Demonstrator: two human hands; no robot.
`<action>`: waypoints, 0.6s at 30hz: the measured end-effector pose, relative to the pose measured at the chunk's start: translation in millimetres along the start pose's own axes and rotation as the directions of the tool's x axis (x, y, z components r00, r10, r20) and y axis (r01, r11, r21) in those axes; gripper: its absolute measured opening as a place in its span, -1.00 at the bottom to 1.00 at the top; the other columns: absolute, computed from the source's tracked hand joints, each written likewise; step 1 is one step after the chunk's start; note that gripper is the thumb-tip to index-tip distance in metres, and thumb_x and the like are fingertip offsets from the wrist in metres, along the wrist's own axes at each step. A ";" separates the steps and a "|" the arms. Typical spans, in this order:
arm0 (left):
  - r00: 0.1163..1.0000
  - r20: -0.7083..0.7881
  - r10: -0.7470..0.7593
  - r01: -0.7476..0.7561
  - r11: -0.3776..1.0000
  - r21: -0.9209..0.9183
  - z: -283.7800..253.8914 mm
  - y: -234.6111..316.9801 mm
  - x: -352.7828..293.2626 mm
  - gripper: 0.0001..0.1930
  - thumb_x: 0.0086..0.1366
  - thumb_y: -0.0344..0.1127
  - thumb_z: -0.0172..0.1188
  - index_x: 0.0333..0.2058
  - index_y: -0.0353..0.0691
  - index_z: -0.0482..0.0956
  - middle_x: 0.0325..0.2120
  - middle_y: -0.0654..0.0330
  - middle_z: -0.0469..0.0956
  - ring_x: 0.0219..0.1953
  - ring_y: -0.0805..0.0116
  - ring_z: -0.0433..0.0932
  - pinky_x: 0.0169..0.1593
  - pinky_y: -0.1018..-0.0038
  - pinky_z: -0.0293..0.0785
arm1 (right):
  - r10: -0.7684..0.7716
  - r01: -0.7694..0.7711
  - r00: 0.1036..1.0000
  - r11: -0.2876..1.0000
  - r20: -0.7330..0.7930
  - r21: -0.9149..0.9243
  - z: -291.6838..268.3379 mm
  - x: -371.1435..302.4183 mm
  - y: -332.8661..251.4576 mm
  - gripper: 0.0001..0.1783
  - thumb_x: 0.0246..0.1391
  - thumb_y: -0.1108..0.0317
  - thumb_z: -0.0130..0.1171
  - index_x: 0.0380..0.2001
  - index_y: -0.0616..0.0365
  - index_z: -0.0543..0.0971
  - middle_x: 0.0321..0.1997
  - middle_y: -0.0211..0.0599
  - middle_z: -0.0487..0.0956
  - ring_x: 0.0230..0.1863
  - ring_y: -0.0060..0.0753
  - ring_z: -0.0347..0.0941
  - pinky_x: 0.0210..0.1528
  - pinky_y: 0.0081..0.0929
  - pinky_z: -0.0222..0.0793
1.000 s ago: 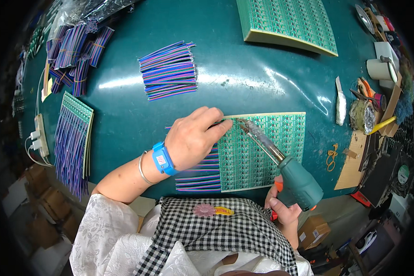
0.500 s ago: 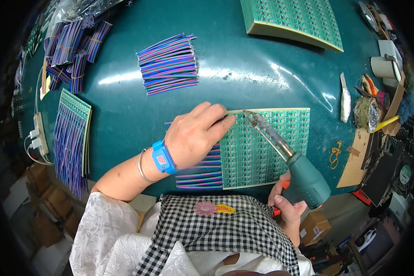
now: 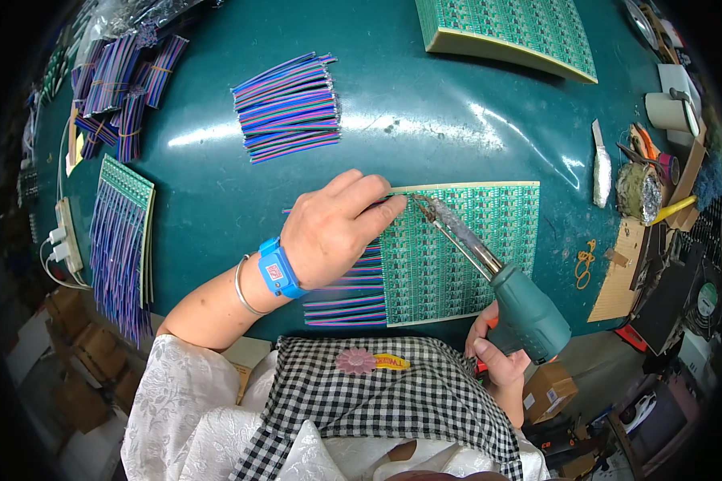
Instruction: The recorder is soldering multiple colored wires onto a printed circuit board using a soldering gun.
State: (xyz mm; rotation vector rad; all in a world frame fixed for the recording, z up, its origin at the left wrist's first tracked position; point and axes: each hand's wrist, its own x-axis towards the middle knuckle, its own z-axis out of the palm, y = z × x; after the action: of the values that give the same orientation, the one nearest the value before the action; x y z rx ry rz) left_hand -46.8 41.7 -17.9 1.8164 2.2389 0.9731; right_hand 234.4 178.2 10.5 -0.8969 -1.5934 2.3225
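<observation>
Soldering gun [image 3: 497, 276] tip meets circuit board [image 3: 465, 248] beside left hand [image 3: 333, 228] grip

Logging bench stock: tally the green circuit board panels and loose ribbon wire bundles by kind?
Green board panels under the soldering iron: 1
Green board stacks, no wires: 1
Board stacks with wires fitted: 1
Loose striped wire piles: 2
Total: 5

Green circuit panel [image 3: 465, 248] flat on teal table — teal soldering gun [image 3: 497, 272] tip-down on it.
</observation>
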 end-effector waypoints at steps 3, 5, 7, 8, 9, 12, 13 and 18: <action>1.000 0.000 -0.006 0.006 1.000 -0.013 0.5 -0.9 0.0 -0.66 -0.08 -0.55 0.25 -0.22 -0.28 0.68 -0.35 0.17 0.51 -0.43 0.28 0.49 -0.44 0.41 0.48 | -0.003 0.003 1.000 1.000 0.010 0.000 -1.8 -0.8 2.7 -0.53 -0.07 0.63 0.20 -0.03 0.26 0.39 -0.38 -0.21 0.46 -0.47 -0.46 0.44 -0.44 -0.52 0.44; 1.000 -0.021 -0.016 0.015 0.998 -0.055 1.5 -2.0 0.1 -0.67 -0.07 -0.57 0.26 -0.24 -0.28 0.69 -0.37 0.16 0.51 -0.42 0.26 0.51 -0.42 0.41 0.49 | -0.006 0.006 1.000 1.000 0.016 -0.004 -1.9 -1.0 3.0 -0.54 -0.06 0.63 0.20 -0.04 0.25 0.39 -0.37 -0.21 0.46 -0.47 -0.47 0.45 -0.43 -0.52 0.44; 0.999 -0.037 -0.029 0.026 0.996 -0.091 2.8 -3.3 0.2 -0.68 -0.07 -0.59 0.26 -0.25 -0.27 0.69 -0.38 0.15 0.51 -0.41 0.25 0.52 -0.41 0.41 0.50 | -0.007 0.007 1.000 1.000 0.019 -0.011 -1.6 -0.5 2.8 -0.55 -0.06 0.62 0.21 -0.04 0.25 0.39 -0.37 -0.21 0.46 -0.46 -0.47 0.45 -0.43 -0.51 0.45; 0.998 -0.043 -0.037 0.032 0.994 -0.106 3.4 -4.0 0.4 -0.68 -0.07 -0.60 0.26 -0.25 -0.27 0.69 -0.39 0.15 0.51 -0.41 0.25 0.53 -0.40 0.41 0.50 | -0.011 0.011 1.000 1.000 0.029 -0.017 -2.1 0.0 3.0 -0.55 -0.06 0.62 0.21 -0.05 0.25 0.39 -0.37 -0.21 0.46 -0.46 -0.47 0.45 -0.43 -0.51 0.44; 0.998 -0.050 -0.044 0.037 0.992 -0.122 4.1 -4.3 0.5 -0.68 -0.07 -0.61 0.26 -0.26 -0.27 0.69 -0.40 0.15 0.51 -0.41 0.24 0.54 -0.40 0.41 0.50 | -0.014 0.015 0.999 1.000 0.038 -0.024 -3.1 0.6 3.1 -0.55 -0.06 0.62 0.21 -0.05 0.25 0.39 -0.37 -0.21 0.46 -0.46 -0.47 0.45 -0.43 -0.51 0.44; 0.997 -0.053 -0.048 0.041 0.991 -0.125 4.2 -4.7 0.3 -0.68 -0.07 -0.64 0.26 -0.27 -0.26 0.70 -0.41 0.15 0.50 -0.41 0.24 0.54 -0.39 0.40 0.50 | 0.001 -0.001 1.000 0.999 0.022 -0.034 -2.8 0.6 4.2 -0.55 -0.08 0.62 0.21 -0.06 0.26 0.39 -0.39 -0.23 0.46 -0.47 -0.47 0.44 -0.42 -0.51 0.43; 0.997 -0.056 -0.048 0.041 0.991 -0.126 4.4 -4.8 0.2 -0.68 -0.07 -0.65 0.26 -0.27 -0.26 0.70 -0.41 0.16 0.50 -0.41 0.24 0.54 -0.39 0.40 0.50 | 0.010 -0.010 1.000 0.999 0.011 -0.035 -2.5 0.7 4.8 -0.55 -0.09 0.61 0.21 -0.06 0.26 0.40 -0.39 -0.23 0.46 -0.47 -0.47 0.44 -0.43 -0.51 0.42; 0.997 -0.062 -0.050 0.042 0.990 -0.132 5.3 -5.3 0.0 -0.69 -0.07 -0.65 0.26 -0.28 -0.26 0.70 -0.41 0.16 0.50 -0.41 0.24 0.54 -0.39 0.40 0.49 | -0.043 0.046 0.998 0.997 0.044 -0.070 -5.1 2.5 5.6 -0.53 -0.08 0.60 0.20 -0.03 0.29 0.40 -0.45 -0.27 0.45 -0.50 -0.48 0.42 -0.44 -0.52 0.38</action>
State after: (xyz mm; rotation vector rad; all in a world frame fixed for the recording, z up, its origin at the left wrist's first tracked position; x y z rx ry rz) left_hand -48.9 43.4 -24.9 1.6948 2.1858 1.1564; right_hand 236.3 181.1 3.3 -0.8233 -1.7047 2.2832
